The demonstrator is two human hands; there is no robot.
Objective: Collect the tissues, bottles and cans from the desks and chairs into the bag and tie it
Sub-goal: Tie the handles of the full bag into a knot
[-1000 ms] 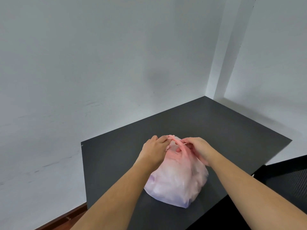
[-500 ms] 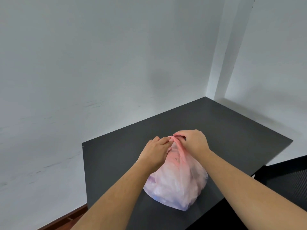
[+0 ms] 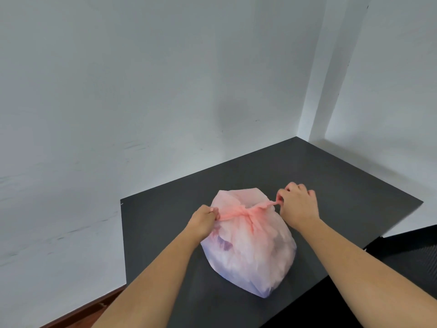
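Bag (image 3: 250, 252) sat on the dark counter (image 3: 331, 185). It was bulging and tilted toward me. The plastic was a translucent pink-white. Purple and white shapes showed through it, but I could not identify the contents.

Left hand (image 3: 203, 221): just left of the bag's top. My fingers were curled tight round the left handle strip (image 3: 227, 215) with the thumb on top. The strip came out of my fist and ran straight to the bag's middle.

Right hand (image 3: 298, 205): just right of the bag's top and slightly behind it. My fingers were curled, and the right handle strip (image 3: 264, 205) was pinched at the thumb side.

Both strips looked taut. They met in a gathered pink knot (image 3: 248, 213) at the top centre of the bag. I could not tell whether it was one crossing or more. Behind the knot, a flap of the bag's mouth stood up loose.

My left wrist lay along the bag's left flank and appeared to touch it. My right forearm passed to the right of the bag, apart from it.

Surroundings, placed from the bag:
- A pale wall (image 3: 142, 91) stood behind it, meeting a second wall in a corner behind and to the right.
- A black mesh chair (image 3: 406, 256) stood to the right, past the counter edge.
- A strip of brown floor (image 3: 94, 308) showed to the left, nearer me.
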